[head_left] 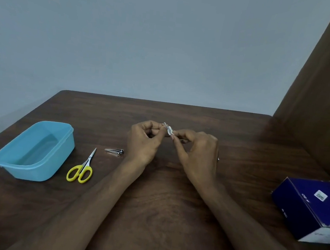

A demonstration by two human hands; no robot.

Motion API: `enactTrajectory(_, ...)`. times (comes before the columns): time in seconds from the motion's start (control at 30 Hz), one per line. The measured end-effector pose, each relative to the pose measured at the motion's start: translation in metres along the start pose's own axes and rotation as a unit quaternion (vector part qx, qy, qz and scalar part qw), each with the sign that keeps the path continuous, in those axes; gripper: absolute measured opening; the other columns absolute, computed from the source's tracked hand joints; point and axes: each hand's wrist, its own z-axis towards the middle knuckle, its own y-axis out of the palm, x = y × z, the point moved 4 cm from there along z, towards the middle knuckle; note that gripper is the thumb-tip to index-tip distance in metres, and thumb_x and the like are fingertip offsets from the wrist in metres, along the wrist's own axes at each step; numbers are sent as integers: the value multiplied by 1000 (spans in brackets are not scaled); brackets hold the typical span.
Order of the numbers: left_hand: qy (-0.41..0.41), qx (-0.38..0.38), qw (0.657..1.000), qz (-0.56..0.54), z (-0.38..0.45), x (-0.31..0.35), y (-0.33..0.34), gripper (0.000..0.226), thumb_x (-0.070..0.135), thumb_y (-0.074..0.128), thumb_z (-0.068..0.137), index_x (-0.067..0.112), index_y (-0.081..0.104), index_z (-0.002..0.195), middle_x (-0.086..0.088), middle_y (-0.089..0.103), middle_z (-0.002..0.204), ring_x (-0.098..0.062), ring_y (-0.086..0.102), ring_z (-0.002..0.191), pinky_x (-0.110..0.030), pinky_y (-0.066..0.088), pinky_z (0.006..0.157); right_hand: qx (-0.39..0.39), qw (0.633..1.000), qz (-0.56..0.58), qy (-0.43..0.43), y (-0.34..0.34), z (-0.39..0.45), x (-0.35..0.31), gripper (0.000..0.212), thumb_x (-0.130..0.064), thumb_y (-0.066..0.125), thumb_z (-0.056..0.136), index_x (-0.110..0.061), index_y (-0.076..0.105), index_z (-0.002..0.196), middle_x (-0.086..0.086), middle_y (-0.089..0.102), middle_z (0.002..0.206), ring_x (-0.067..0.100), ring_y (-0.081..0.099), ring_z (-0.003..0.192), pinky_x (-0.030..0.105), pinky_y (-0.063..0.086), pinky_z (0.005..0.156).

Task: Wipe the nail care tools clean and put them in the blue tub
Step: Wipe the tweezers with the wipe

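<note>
Both hands are up over the middle of the tabletop (162, 205). The left hand (144, 141) has its fingers curled round a small metal tool (165, 125), and only the tip shows, so what kind of tool it is cannot be told. The right hand (196, 150) pinches a little white wipe (170, 131) against that tool.

The tool is tiny and shiny. It could slip out of the fingers while being rubbed and drop on the tabletop. The wipe is small too, so it could slide off and a finger might meet a sharp edge.

The blue tub (34, 150) sits at about 9 o'clock from the hands, well apart, with nothing seen inside. On the way there lie the nail clipper (114, 151) and the yellow scissors (81, 169), so a low sweep could knock them. Lifting over them looks safer.

At 3 o'clock a dark blue box (309, 207) sits near the right edge. The far edge at 12 o'clock is well apart from the hands.
</note>
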Motion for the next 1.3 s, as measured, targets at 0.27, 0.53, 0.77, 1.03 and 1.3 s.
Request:
enactTrajectory(0.27, -28, 11, 999, -35, 2, -3, -3, 19, 25, 79, 96, 17, 82, 80, -2, 80, 74, -5, 60, 56, -33, 50, 67, -8, 996, -82, -28, -2, -2, -1, 11, -43, 80, 85, -32, 80, 83, -14, 77, 84, 13, 71, 81, 48, 42, 87)
enactTrajectory(0.53, 2, -24, 1000, -12, -1, -1, 1, 16, 27, 79, 93, 22, 81, 78, 5, 74, 67, -10, 60, 60, -36, 51, 66, -10, 994, 84, 66, -3, 2, 5, 11, -26, 89, 84, -25, 78, 89, -16, 75, 77, 5, 69, 71, 26, 57, 72)
enactTrajectory(0.77, -2, -16, 998, -52, 2, 0, 0, 20, 23, 75, 100, 15, 80, 83, -8, 79, 77, -11, 56, 58, -31, 47, 62, -66, 986, 106, 113, 1, 3, 12, 8, -29, 91, 85, -28, 85, 89, -13, 76, 78, 3, 71, 68, 10, 47, 64)
enactTrajectory(1.03, 10, -52, 998, -36, 2, -2, 4, 14, 18, 75, 100, 14, 80, 87, 7, 74, 69, -4, 58, 59, -20, 48, 56, -65, 974, 145, 161, 1, 2, 14, 8, -35, 87, 89, -28, 85, 87, -18, 77, 73, 0, 67, 60, 17, 46, 57)
enactTrajectory(1.3, 37, -55, 998, -12, 3, -3, 5, 11, 17, 74, 101, 9, 79, 95, 15, 71, 66, 2, 61, 60, -18, 51, 55, 14, 937, 257, 238, 0, 4, 21, 9, -24, 85, 90, -24, 82, 82, -7, 81, 80, 5, 75, 73, 30, 60, 69)
